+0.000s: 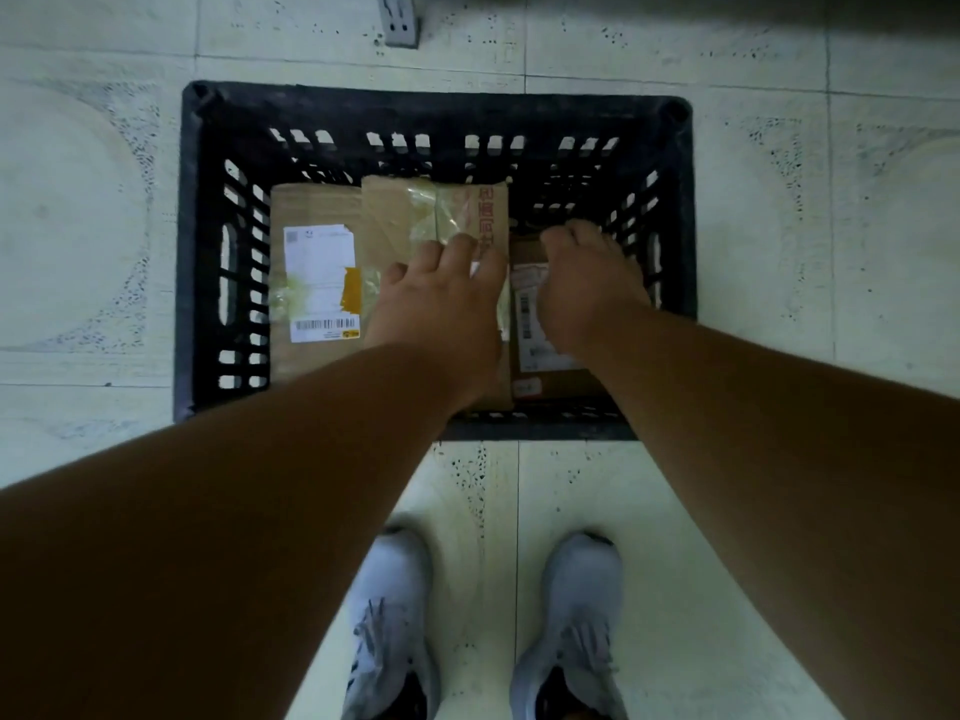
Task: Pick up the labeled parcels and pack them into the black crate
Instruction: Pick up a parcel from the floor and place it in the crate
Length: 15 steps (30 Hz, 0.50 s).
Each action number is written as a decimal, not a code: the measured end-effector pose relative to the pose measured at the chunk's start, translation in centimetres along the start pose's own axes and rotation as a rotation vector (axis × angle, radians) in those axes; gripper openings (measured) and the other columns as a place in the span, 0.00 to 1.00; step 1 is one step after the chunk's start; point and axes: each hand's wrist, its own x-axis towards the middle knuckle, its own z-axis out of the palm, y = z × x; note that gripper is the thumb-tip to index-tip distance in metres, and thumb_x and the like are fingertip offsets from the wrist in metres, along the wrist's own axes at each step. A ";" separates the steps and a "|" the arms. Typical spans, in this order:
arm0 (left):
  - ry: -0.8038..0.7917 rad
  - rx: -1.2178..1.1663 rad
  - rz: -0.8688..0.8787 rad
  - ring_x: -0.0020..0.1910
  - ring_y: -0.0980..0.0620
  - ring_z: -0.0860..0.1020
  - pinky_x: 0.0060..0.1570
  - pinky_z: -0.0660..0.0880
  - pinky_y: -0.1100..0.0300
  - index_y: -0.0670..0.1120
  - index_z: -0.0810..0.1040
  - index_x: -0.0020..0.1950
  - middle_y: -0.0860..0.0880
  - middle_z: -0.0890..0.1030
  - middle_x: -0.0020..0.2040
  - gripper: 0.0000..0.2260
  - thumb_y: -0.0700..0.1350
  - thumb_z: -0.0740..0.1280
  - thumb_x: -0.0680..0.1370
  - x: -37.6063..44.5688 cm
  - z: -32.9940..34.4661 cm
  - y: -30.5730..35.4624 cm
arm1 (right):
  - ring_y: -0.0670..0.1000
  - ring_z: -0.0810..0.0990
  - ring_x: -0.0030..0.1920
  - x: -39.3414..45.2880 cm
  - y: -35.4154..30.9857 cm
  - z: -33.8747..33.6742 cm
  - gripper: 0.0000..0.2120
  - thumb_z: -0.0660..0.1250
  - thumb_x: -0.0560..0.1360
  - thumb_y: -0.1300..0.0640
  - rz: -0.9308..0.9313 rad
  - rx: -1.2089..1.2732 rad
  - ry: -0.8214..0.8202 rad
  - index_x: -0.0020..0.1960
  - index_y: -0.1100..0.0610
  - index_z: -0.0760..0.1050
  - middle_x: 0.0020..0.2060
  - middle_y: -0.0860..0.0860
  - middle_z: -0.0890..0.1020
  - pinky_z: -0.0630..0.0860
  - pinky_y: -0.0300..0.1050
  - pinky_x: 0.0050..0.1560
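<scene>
1. A black crate (202,252) with slotted walls stands on a pale tiled floor (779,459), directly ahead of the person's two grey shoes (571,615).
2. Inside the crate, a large cardboard parcel (311,210) lies flat against the left wall, its white shipping label (319,283) facing up with a barcode along the near edge and a strip of yellow tape beside it.
3. A second cardboard parcel (415,205), wrapped in clear tape and printed with red characters down its right edge, lies partly on top of the large one, toward the middle of the crate.
4. The left hand (441,298) rests palm down on that taped parcel, fingers fairly straight and spread, fingertips on the clear tape; it presses rather than grips.
5. A smaller brown parcel (530,356) sits lower in the right part of the crate, just beside the taped parcel, showing a white label with a barcode.
6. The right hand (587,283) is over this small parcel with its fingers curled downward; it seems to grip the parcel's far edge, though the fingertips are hidden behind the knuckles.
7. Both bare forearms reach down into the crate from the near side.
8. A small grey fitting (397,18) sits at the top edge of the view, beyond the crate.
</scene>
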 end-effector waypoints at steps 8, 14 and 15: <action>0.184 -0.328 -0.046 0.64 0.43 0.71 0.61 0.69 0.48 0.47 0.72 0.69 0.44 0.74 0.65 0.20 0.45 0.65 0.77 -7.3 -18.1 3.7 | 0.55 0.76 0.59 -15.0 -4.1 -15.6 0.16 0.64 0.78 0.61 -0.071 0.448 0.473 0.65 0.58 0.74 0.62 0.56 0.75 0.76 0.55 0.58; 0.353 -0.559 0.093 0.56 0.45 0.75 0.55 0.75 0.48 0.47 0.77 0.64 0.47 0.78 0.58 0.15 0.42 0.66 0.77 -13.5 -35.6 9.3 | 0.44 0.75 0.55 -27.1 -4.7 -32.6 0.13 0.65 0.79 0.59 0.075 0.643 0.690 0.63 0.56 0.74 0.60 0.50 0.76 0.68 0.24 0.48; 0.366 -0.577 0.140 0.55 0.46 0.76 0.54 0.76 0.47 0.48 0.77 0.63 0.47 0.79 0.57 0.14 0.43 0.66 0.77 -14.7 -38.5 10.5 | 0.44 0.75 0.56 -29.5 -4.6 -35.4 0.14 0.66 0.79 0.58 0.090 0.643 0.726 0.64 0.55 0.74 0.60 0.50 0.76 0.66 0.22 0.48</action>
